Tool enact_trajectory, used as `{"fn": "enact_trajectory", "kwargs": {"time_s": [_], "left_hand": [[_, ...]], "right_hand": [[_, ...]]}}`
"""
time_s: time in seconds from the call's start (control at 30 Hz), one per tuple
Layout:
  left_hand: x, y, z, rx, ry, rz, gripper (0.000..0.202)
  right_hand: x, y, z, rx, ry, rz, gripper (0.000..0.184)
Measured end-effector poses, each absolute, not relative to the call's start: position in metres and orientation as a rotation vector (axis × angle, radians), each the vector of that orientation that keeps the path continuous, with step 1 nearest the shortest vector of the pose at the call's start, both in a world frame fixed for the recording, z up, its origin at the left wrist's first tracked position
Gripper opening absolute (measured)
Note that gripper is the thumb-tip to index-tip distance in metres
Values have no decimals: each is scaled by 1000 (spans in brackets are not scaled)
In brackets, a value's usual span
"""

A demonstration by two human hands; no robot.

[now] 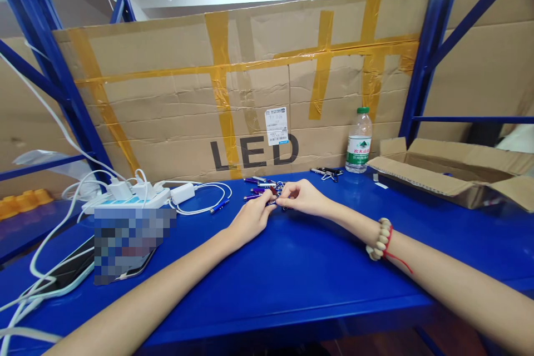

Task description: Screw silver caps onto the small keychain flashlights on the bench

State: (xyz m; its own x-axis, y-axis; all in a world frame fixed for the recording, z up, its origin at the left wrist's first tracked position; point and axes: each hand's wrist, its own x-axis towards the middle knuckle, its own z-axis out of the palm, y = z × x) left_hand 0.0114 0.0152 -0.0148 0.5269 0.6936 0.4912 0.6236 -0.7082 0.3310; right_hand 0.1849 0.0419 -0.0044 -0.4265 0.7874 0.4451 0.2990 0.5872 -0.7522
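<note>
Both my hands meet over a small pile of purple and silver keychain-like pieces [261, 184] on the blue table [292, 267]. My left hand [249, 220] is closed in a pinch at the pile's near edge. My right hand [303, 197], with a bead bracelet [380, 239] on its wrist, pinches the same small item from the right. The item between the fingertips is too small to name. More small pieces [327, 172] lie a little to the right of the pile.
A taped cardboard sheet marked LED [250, 94] stands behind the table. A water bottle [359, 142] stands at the back right beside an open cardboard box [450, 172]. A power strip with chargers [129, 194], white cables and phones [62, 275] lie at the left.
</note>
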Motion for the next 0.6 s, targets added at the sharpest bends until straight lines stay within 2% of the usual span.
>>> {"fn": "enact_trajectory", "kwargs": {"time_s": [0.6], "left_hand": [[12,16,-13,2644,1284,923,8]], "right_hand": [[183,40,-4,-980,-1945,803,40]]}}
